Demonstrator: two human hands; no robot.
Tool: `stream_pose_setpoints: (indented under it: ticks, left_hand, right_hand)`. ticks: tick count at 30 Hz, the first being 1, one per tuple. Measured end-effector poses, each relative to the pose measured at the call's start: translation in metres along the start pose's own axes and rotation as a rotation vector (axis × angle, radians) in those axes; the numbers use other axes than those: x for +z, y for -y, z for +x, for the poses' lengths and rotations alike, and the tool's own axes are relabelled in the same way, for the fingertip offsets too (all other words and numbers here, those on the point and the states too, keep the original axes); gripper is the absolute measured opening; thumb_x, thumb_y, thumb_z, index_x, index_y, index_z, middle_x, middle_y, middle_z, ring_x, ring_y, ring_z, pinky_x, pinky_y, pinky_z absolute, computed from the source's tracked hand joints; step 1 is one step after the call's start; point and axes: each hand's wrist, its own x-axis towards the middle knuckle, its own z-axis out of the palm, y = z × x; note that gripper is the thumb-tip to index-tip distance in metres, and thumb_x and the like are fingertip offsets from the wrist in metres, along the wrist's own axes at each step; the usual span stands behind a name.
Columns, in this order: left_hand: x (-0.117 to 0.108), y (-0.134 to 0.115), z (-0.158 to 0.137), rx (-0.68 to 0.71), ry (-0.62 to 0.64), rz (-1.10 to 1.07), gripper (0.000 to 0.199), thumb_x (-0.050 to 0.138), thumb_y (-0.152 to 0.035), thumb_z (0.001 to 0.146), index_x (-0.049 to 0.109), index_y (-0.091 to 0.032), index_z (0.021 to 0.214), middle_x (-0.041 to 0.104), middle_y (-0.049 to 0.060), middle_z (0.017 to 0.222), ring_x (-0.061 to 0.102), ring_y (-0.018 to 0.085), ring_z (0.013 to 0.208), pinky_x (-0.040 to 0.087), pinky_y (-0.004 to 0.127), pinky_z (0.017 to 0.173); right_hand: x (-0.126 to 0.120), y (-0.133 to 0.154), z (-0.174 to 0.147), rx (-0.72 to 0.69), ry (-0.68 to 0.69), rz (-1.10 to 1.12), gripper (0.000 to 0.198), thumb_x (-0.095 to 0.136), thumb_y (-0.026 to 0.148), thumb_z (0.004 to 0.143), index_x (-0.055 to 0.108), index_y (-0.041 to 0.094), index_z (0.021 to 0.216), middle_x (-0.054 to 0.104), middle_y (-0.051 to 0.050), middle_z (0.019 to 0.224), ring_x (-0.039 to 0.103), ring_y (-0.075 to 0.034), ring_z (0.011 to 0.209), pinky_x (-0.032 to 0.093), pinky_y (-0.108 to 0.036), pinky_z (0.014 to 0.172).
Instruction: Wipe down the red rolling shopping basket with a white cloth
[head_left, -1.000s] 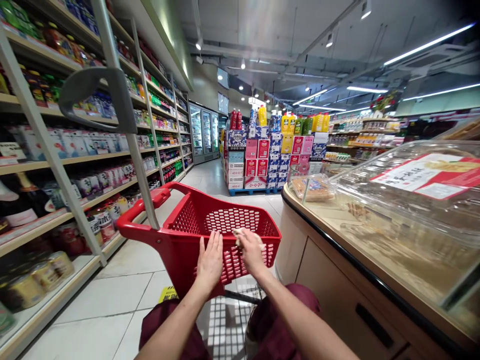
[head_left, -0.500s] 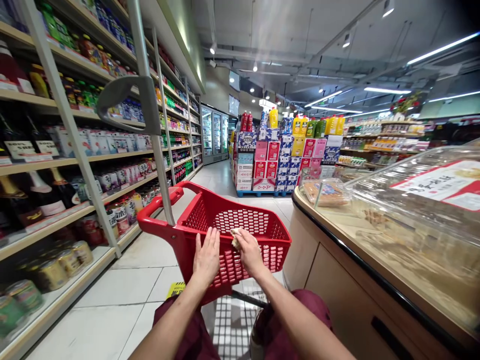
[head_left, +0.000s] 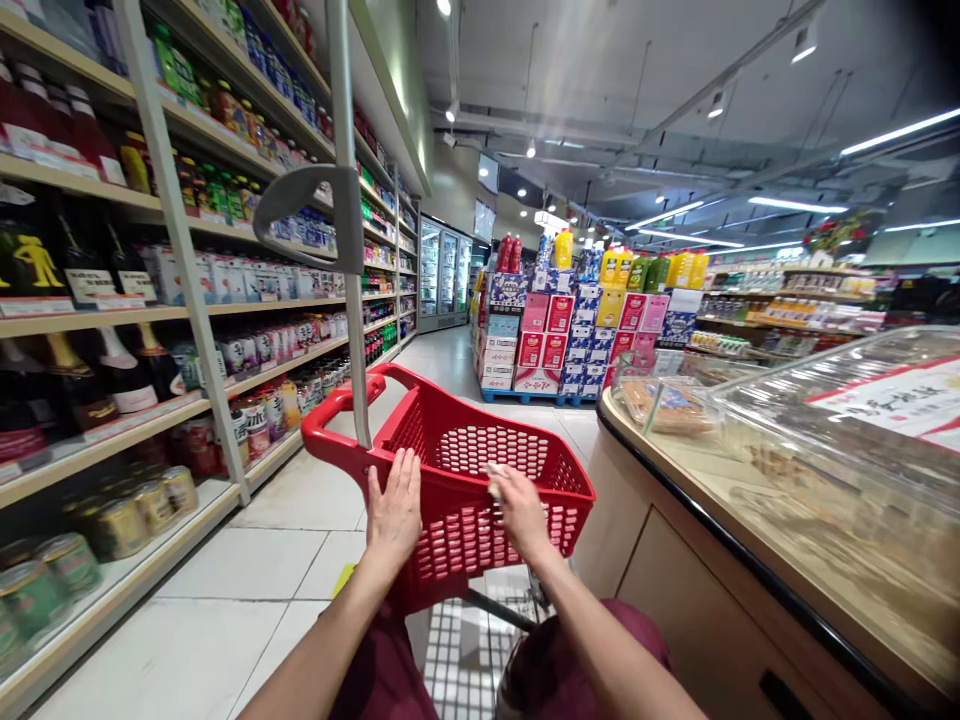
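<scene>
A red plastic shopping cart [head_left: 454, 484] with a perforated basket stands in front of my knees, side-on to me. My left hand [head_left: 395, 508] lies flat on its near side, close to the handle end, with the fingers stretched out. Against the near rim, farther right, my right hand [head_left: 523, 512] is closed around a crumpled whitish cloth [head_left: 493, 480]. Only a small piece of the cloth shows past the fingers, and the hand looks slightly blurred. Inside the basket, the visible part holds nothing.
A grey pole with a loop-shaped holder [head_left: 349, 220] rises from the cart's handle end. Drink shelves [head_left: 217, 395] line the left. On the right stands a counter [head_left: 637, 500] with clear covers. Stacked drink cartons [head_left: 540, 345] stand ahead on a blue pallet.
My left hand has slid left along the basket side towards the handle end. The right hand stays near the same part of the rim, with less cloth showing. The view has turned slightly left.
</scene>
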Motion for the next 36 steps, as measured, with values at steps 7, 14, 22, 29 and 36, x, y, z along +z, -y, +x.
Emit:
stream_pose_setpoints:
  ticks: [7,14,22,29,36]
  left_hand:
    - [0.006,-0.001,-0.007,0.013,-0.030,-0.004,0.059,0.031,-0.006,0.072,0.038,-0.011,0.130,0.033,0.009,0.140,0.020,0.020,0.133,0.001,0.049,0.110]
    - [0.004,0.009,-0.008,0.027,-0.063,0.001,0.062,0.032,-0.005,0.070,0.035,-0.012,0.131,0.035,0.009,0.139,0.023,0.019,0.132,-0.002,0.051,0.109]
    - [0.001,0.018,-0.005,0.040,-0.093,0.017,0.058,0.032,-0.006,0.072,0.038,-0.011,0.130,0.039,0.010,0.137,0.026,0.021,0.131,-0.003,0.050,0.109]
    - [-0.004,0.037,-0.004,0.003,-0.119,0.019,0.061,0.031,-0.005,0.072,0.035,-0.011,0.132,0.038,0.011,0.137,0.024,0.021,0.132,0.001,0.052,0.108]
    - [0.000,0.037,-0.006,0.009,-0.142,0.030,0.060,0.031,-0.005,0.073,0.033,-0.011,0.133,0.037,0.011,0.138,0.024,0.020,0.132,0.004,0.051,0.109]
  right_hand:
    - [0.013,0.023,0.006,0.034,-0.039,0.015,0.042,0.037,0.010,0.083,0.054,0.023,0.119,0.055,-0.007,0.120,0.045,-0.020,0.115,0.036,-0.042,0.096]
    - [0.002,0.008,0.005,-0.020,0.024,0.047,0.035,0.040,0.015,0.085,0.058,0.023,0.114,0.057,-0.007,0.117,0.048,-0.019,0.112,0.040,-0.039,0.095]
    - [0.038,0.062,0.020,-0.069,0.028,0.117,0.044,0.035,0.010,0.083,0.050,0.020,0.123,0.049,-0.008,0.127,0.041,-0.019,0.120,0.036,-0.040,0.099]
    - [0.008,0.011,0.002,0.030,-0.045,0.034,0.035,0.036,0.017,0.086,0.059,0.021,0.113,0.056,-0.009,0.119,0.047,-0.021,0.114,0.038,-0.042,0.096]
    - [0.050,0.074,0.029,-0.084,0.028,0.126,0.044,0.036,0.010,0.083,0.051,0.021,0.122,0.049,-0.008,0.128,0.041,-0.019,0.120,0.036,-0.039,0.099]
